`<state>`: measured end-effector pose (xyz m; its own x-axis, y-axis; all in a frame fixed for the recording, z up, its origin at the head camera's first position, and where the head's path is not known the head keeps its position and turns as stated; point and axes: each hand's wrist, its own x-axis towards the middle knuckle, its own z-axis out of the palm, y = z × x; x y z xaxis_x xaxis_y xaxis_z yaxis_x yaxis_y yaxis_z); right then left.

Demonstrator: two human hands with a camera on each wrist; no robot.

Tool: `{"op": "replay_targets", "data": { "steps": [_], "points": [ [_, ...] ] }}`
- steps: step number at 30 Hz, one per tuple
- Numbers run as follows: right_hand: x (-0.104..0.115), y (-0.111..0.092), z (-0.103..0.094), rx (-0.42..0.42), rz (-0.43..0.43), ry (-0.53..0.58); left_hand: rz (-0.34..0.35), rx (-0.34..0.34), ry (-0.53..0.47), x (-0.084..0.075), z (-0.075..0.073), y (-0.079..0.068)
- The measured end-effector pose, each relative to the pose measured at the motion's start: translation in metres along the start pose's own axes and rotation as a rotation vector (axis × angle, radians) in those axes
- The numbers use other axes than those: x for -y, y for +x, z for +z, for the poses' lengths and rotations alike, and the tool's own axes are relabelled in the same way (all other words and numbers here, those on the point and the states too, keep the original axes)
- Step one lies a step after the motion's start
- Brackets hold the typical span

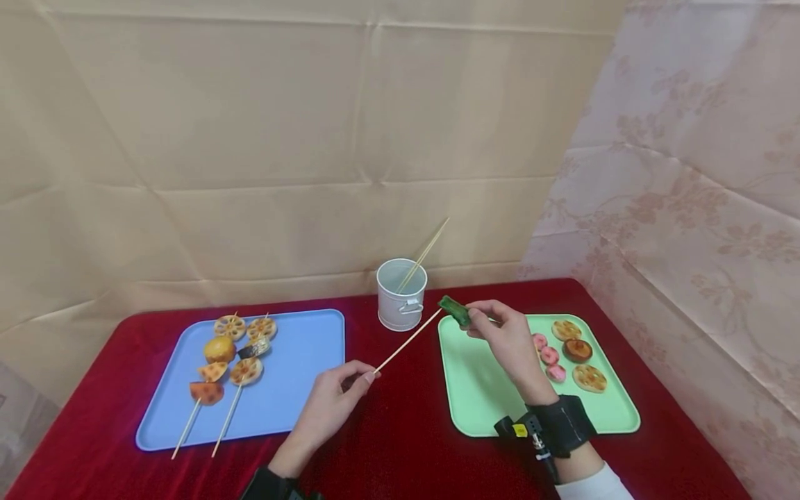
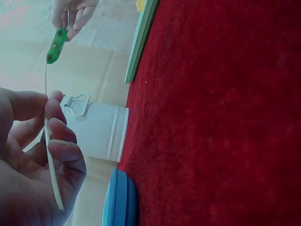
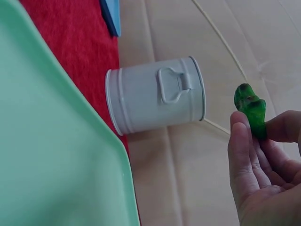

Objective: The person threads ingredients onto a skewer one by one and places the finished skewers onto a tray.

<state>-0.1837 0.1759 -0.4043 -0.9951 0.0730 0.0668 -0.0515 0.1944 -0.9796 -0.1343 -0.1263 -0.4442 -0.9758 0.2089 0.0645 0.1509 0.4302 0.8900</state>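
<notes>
My left hand point(image 1: 334, 396) pinches a thin bamboo skewer point(image 1: 406, 345) between thumb and fingers. The skewer slants up to the right; its lower end lies across the palm in the left wrist view. Thumb and fingertips of my right hand point(image 1: 503, 340) pinch a green pepper piece point(image 1: 455, 311) over the left edge of the green tray point(image 1: 475, 389). The skewer's far tip is right at the left end of the pepper in all views. In the right wrist view the pepper point(image 3: 253, 110) shows dark char marks, its lower end partly covered by fingers.
On the blue tray point(image 1: 300, 375) at left lie two loaded skewers with lotus root slices point(image 1: 230, 326) and other pieces. A white bucket point(image 1: 400, 305) holding thin skewers point(image 1: 431, 246) stands at the back. Pink rings point(image 1: 550, 355), lotus slices and a mushroom point(image 1: 578, 351) lie on the green tray.
</notes>
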Motion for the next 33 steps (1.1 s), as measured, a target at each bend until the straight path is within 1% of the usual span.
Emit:
{"op": "replay_targets", "data": {
  "steps": [7,13,23,28,33],
  "points": [
    [0.000,-0.001,0.004,-0.008,0.013,0.072,0.007,0.041,-0.001,0.000,0.001,-0.001],
    [-0.001,-0.003,0.007,0.004,0.010,0.074,0.009,0.049,-0.001,-0.001,0.002,-0.003],
    [-0.003,-0.006,0.013,0.016,-0.010,0.078,0.015,0.021,0.005,0.000,0.005,-0.002],
    [-0.004,-0.008,0.017,0.034,-0.043,0.092,0.000,0.004,-0.008,0.000,0.007,-0.003],
    [-0.003,-0.010,0.019,0.033,-0.076,0.073,-0.003,-0.013,-0.017,0.000,0.008,-0.004]
  ]
}}
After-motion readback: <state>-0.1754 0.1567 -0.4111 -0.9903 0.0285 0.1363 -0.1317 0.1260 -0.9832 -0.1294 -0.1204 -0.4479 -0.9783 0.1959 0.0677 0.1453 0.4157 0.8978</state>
